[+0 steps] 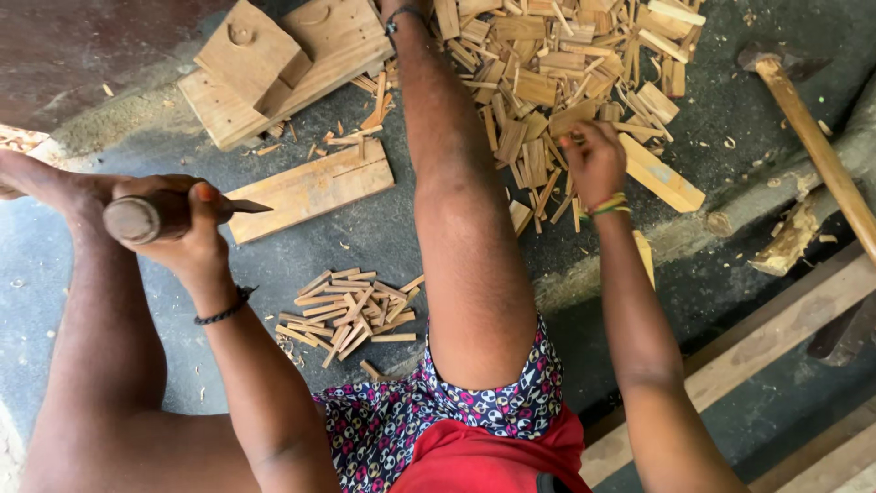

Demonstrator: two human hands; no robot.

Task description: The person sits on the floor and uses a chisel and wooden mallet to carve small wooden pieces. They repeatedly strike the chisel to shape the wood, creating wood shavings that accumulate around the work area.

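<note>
My left hand (187, 228) is closed around the round wooden handle of a knife (151, 217), whose dark blade points right over a flat plank (310, 190). My right hand (593, 162) reaches forward into a big heap of split wood pieces (547, 64), fingers pinching one small piece at the heap's near edge. A small pile of thin wood slivers (351, 315) lies on the dark floor between my legs. My right leg stretches forward between the two hands.
Stacked wooden boards (274, 64) lie at the top left. An axe with a long wooden handle (817, 146) lies at the right beside a rough log (789, 233). Long timber planks (766, 338) run along the lower right.
</note>
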